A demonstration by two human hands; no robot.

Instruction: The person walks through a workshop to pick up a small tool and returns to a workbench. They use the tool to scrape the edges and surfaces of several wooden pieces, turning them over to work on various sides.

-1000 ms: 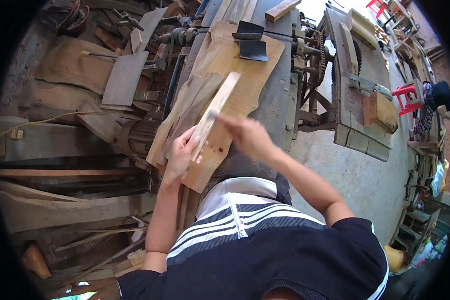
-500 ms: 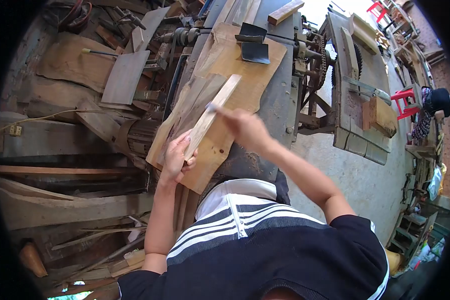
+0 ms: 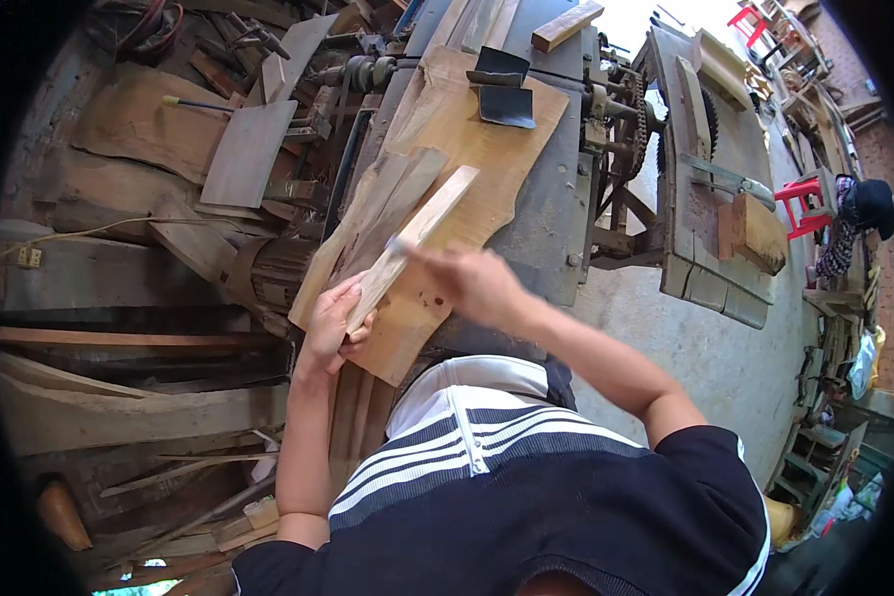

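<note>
My left hand is closed around the lower end of a narrow, pale wooden strip. The strip slants up and away over a wide wooden board. Against the strip's middle, my right hand is closed, blurred by motion. A small pale grey object pokes out from its fingertips, too smeared to name. Two dark, curled sheets, like sandpaper, lie on the far part of the board. A rough greyish plank rests on the board beside the strip.
The board lies on a grey metal machine table. To the right stands another machine bench with a wooden block. A person in a dark hat is near a red stool. Stacked timber fills the left.
My right hand has moved down along the strip toward my left hand. My left hand and the strip have shifted slightly down and left.
</note>
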